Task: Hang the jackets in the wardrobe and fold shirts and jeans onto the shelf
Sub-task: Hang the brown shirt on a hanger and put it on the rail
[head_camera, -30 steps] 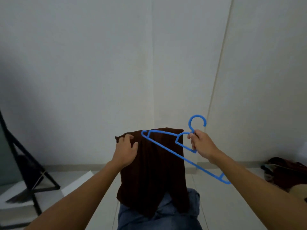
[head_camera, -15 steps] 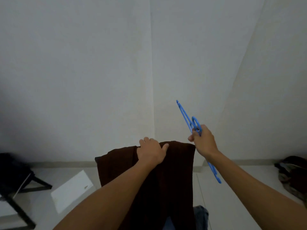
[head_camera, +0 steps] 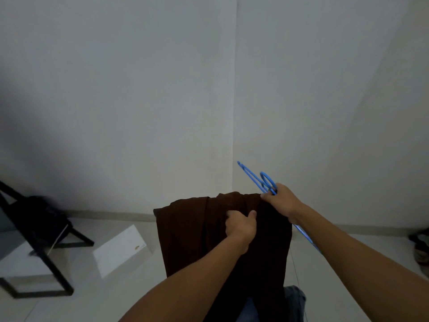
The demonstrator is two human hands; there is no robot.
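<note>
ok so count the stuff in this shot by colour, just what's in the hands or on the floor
blue: 2, the blue plastic hanger and blue denim jeans
brown: 1, the dark brown garment
white: 1, a flat white box
black: 2, a black metal frame and a black bag
unclear in colour: 1, a dim heap at the right edge
total: 7

Both bare forearms extended forward; left hand [head_camera: 240, 225] lower, fingers curled, gripping dark brown garment [head_camera: 222, 240] near its top; right hand [head_camera: 282, 202] higher and further right, gripping blue hanger [head_camera: 255, 177] and pinching garment's upper edge
</note>
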